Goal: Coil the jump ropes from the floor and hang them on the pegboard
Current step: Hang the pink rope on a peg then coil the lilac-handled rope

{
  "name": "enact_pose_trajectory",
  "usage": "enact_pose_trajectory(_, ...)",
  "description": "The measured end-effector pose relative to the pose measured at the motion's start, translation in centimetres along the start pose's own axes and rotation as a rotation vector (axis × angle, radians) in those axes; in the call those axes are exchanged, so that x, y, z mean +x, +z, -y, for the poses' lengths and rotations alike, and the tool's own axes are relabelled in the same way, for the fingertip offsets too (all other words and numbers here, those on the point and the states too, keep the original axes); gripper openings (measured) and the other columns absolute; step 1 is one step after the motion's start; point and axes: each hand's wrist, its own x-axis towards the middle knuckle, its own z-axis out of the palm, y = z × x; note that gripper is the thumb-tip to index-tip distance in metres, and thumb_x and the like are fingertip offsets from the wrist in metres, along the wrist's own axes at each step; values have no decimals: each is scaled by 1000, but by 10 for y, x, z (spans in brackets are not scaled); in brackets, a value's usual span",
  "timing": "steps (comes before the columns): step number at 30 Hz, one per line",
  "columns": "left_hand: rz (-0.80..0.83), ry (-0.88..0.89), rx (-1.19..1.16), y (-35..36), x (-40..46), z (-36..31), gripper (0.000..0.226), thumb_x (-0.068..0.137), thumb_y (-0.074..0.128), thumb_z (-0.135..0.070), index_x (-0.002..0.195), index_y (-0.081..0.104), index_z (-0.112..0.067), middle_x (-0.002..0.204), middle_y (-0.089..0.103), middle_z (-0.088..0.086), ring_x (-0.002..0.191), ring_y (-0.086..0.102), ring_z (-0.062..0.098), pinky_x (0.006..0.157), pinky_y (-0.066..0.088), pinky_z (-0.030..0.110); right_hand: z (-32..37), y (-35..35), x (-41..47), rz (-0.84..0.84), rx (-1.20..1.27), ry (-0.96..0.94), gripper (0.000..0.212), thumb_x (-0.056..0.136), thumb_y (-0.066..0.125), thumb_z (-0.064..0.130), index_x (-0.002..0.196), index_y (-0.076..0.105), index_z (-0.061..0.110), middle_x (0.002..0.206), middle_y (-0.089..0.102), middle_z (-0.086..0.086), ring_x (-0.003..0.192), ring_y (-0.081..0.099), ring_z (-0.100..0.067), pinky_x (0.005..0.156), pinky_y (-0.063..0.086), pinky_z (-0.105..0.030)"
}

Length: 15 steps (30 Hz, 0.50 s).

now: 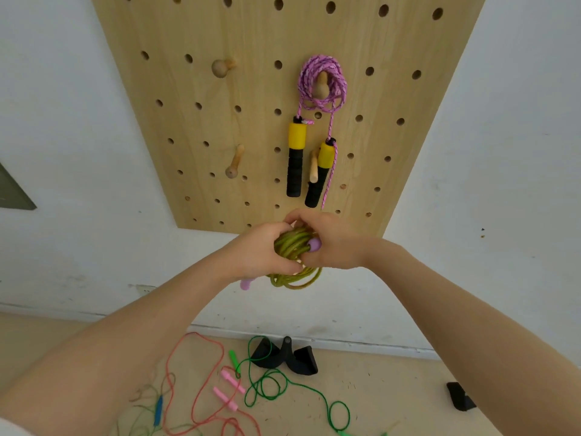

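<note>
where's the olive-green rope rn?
Head view, centre: the coiled olive-green jump rope is gripped between the left hand and right hand, just below the pegboard, under the hung pink rope's black-and-yellow handles.

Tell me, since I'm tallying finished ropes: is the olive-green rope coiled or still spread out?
Coiled. The olive-green rope is bunched in tight loops gripped between the left hand and the right hand, not yet hung on the pegboard.

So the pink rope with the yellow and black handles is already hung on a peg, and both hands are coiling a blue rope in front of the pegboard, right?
Not quite. The head view shows the rope in the left hand and right hand is olive green, not blue. The rest stands: the pink rope with yellow and black handles is already hung on a peg of the pegboard.
</note>
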Motion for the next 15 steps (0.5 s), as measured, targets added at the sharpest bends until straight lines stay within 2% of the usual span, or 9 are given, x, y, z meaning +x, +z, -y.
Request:
enact_pose_trajectory(1,-40,10,6,-10,2,5,30,75,73,-18,101,57,-22,84,62,-4,71,62,9,47,48,16,5,-2,9,-26,14,8,53,77,69,14,124,44,18,101,55,2,86,54,-13,72,49,-24)
enact_pose_trajectory(3,-103,27,21,-31,7,13,38,73,71,-22,107,54,-26,93,62,-3,80,67,18,59,58,34,15,-6,27,-83,59,19,48,79,68,14,121,45,18,97,54,4,81,54,-10,68,49,-21)
enact_pose_trajectory(5,-199,74,44,-53,10,18,39,70,69,-23,105,51,-28,92,62,-2,80,67,23,67,58,46,24,-11,43,-169,139,37,42,79,66,13,116,47,18,94,55,4,79,55,-10,65,49,-22)
enact_pose_trajectory(7,-336,146,12,-77,13,22,37,71,69,-17,102,51,-29,92,61,-6,83,64,18,76,56,45,31,-15,57,-271,253,61,34,81,65,16,111,50,18,93,58,2,79,58,-13,66,51,-27)
enact_pose_trajectory(9,-403,215,-6,-99,15,24,35,74,69,-14,101,51,-28,93,60,-9,85,62,15,78,54,42,41,-20,68,-329,335,58,31,82,67,17,108,52,18,91,61,1,79,60,-14,69,51,-30)
enact_pose_trajectory(12,-399,320,-96,-132,20,22,34,77,71,-13,98,51,-31,96,62,-3,89,62,18,79,55,38,58,-32,86,-391,467,21,28,83,67,14,108,54,12,96,66,-8,80,63,-12,73,53,-29)
enact_pose_trajectory(15,-367,418,-140,-167,30,18,38,75,75,-20,94,48,-40,101,62,-7,92,62,10,78,53,23,75,-48,105,-472,488,-22,24,84,66,13,105,55,12,93,65,-6,79,63,-10,74,53,-25)
